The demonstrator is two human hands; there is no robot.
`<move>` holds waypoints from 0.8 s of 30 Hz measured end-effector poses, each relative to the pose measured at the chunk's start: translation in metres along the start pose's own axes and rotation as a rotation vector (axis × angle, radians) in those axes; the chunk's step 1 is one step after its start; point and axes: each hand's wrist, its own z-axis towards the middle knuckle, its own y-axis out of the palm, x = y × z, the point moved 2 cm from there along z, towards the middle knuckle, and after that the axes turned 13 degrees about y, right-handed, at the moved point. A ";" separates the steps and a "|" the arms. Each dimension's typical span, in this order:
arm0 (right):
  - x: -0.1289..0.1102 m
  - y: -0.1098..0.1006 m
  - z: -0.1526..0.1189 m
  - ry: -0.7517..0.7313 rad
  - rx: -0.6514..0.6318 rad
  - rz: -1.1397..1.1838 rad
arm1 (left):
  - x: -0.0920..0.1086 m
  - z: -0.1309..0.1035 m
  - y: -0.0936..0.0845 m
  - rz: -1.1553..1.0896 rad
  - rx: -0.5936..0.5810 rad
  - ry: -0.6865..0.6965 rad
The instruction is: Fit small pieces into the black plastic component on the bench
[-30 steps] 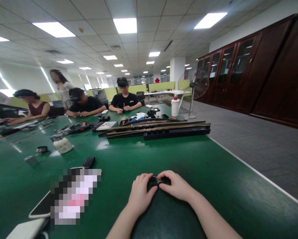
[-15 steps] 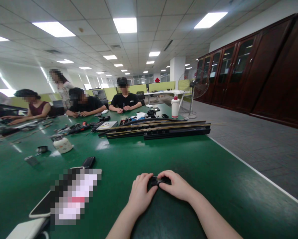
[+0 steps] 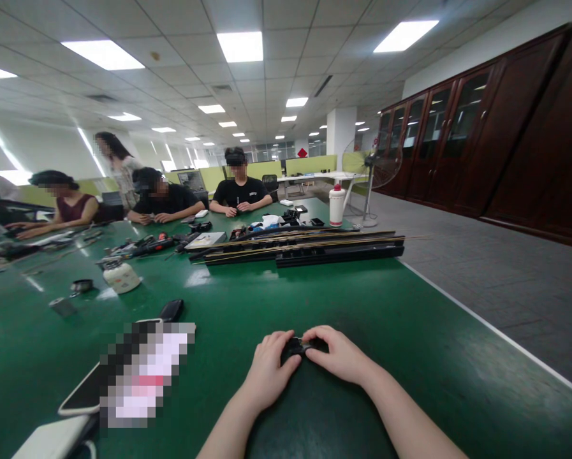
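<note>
A small black object lies low over the green table, between my two hands. My left hand has its thumb and fingers closed round the object's left side. From the right, my right hand pinches its other side between thumb and forefinger. The fingers partly cover the object, so its exact shape is hidden. Both forearms reach in from the bottom edge of the view.
Left of my hands are a tablet-like device, a black item and a white jar. Long black rails with thin rods lie ahead. A white bottle stands behind them. Several people sit beyond.
My hands and the black object have stayed in nearly the same place. The fingers have shifted only very slightly.
</note>
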 end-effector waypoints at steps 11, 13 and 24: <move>0.003 0.000 0.002 -0.007 -0.014 -0.002 | -0.002 0.000 -0.002 0.013 -0.004 0.009; 0.004 0.000 0.002 -0.010 -0.020 -0.002 | -0.002 0.000 -0.002 0.019 -0.008 0.012; 0.005 0.001 0.003 -0.012 -0.025 0.018 | -0.001 0.000 -0.001 0.006 0.018 0.052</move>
